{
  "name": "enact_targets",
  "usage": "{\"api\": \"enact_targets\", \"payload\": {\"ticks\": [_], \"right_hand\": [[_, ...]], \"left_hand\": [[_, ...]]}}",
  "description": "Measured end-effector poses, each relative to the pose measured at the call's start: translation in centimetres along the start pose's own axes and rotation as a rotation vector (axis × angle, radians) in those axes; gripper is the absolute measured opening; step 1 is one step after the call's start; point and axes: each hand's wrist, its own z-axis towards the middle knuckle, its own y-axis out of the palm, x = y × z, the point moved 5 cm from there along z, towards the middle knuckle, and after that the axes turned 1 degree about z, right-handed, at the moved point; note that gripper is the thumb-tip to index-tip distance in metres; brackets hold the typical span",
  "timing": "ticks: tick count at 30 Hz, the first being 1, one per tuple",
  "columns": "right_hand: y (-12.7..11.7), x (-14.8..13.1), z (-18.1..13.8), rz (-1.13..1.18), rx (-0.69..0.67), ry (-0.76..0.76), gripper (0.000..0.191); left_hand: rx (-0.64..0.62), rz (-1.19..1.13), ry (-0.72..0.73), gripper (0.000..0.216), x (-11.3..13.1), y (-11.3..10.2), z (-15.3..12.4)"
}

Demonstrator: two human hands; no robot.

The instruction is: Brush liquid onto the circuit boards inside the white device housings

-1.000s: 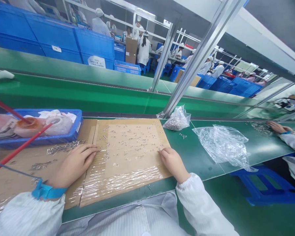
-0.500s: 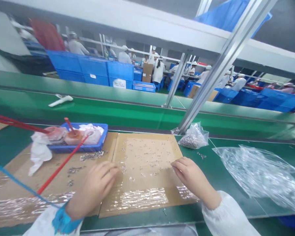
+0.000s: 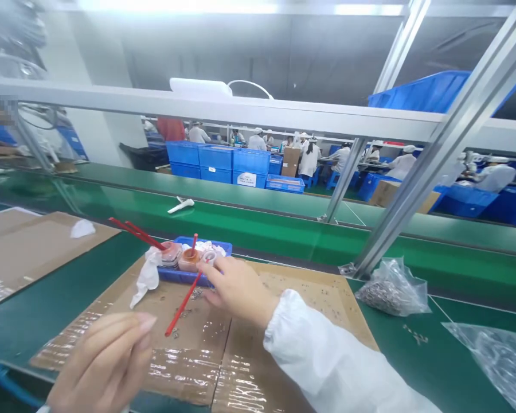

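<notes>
My right hand (image 3: pixel 236 289) reaches left across the taped cardboard sheet (image 3: pixel 189 367), fingers stretched out. Its fingertips are at the near edge of a blue tray (image 3: pixel 223 245), by the upper end of a red stick (image 3: pixel 181 304) that leans on the tray. I cannot tell whether they touch the stick. The tray holds small orange-pink cups and white cloth (image 3: pixel 146 278). My left hand (image 3: pixel 107 361) hangs raised and blurred at the lower left, fingers loosely extended, with nothing visible in it. Small metal parts (image 3: pixel 322 292) lie scattered on the cardboard.
A plastic bag of metal parts (image 3: pixel 391 292) sits by a slanted aluminium post (image 3: pixel 413 195). A crumpled clear bag (image 3: pixel 494 350) lies at the right edge. Another cardboard sheet (image 3: pixel 21 246) lies to the left. Behind runs a green conveyor belt (image 3: pixel 241 218), with blue crates and workers beyond.
The view swung up and left. My right hand left the sheet's right side and crossed to the blue tray. My left hand lifted off the cardboard.
</notes>
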Motion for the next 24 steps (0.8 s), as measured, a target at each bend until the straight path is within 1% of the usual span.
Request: {"api": "enact_targets", "payload": {"ticks": [1,3,5,7,9,10,12,15,19,21,24], "right_hand": [[0.5,-0.3,0.8,-0.017,0.002,-0.029,0.045],[1.4,-0.7,1.9,-0.064,-0.004,-0.100,0.029],[2.0,-0.8,2.2,-0.100,-0.029,-0.172,0.014],[2.3,-0.5,2.2,-0.086,-0.060,-0.188,0.013],[2.2,0.2,2.2,0.001,-0.069,-0.147,0.016],[2.0,0.7,2.2,0.059,-0.051,-0.115,0.019],[1.2,1.7,2.4,0.179,0.028,-0.044,0.022],[-0.5,3.3,2.8,0.325,0.161,0.047,0.018],[-3.0,4.4,3.1,0.430,0.293,0.073,0.014],[-3.7,4.7,2.9,0.460,0.322,0.103,0.012],[-3.4,4.9,2.6,0.500,0.303,0.163,0.010]], "left_hand": [[0.055,0.017,0.019,0.075,0.2,0.0,1.2],[0.095,0.035,0.032,0.063,0.4,0.3,2.5],[0.059,0.025,0.007,0.050,0.0,0.8,2.4],[0.038,0.010,-0.015,0.041,-0.7,1.2,1.5],[0.030,0.010,-0.028,0.037,-1.5,1.5,0.5],[0.027,0.014,-0.028,0.036,-1.7,1.7,0.1],[0.022,0.018,-0.038,0.035,-2.2,2.0,-0.4],[0.046,-0.004,-0.041,0.032,-2.5,2.0,-0.7],[0.078,-0.019,-0.034,0.029,-2.9,1.8,-0.9],[0.067,-0.019,-0.045,0.028,-3.1,1.8,-1.0],[0.056,-0.022,-0.059,0.027,-3.3,1.9,-1.3]]}}
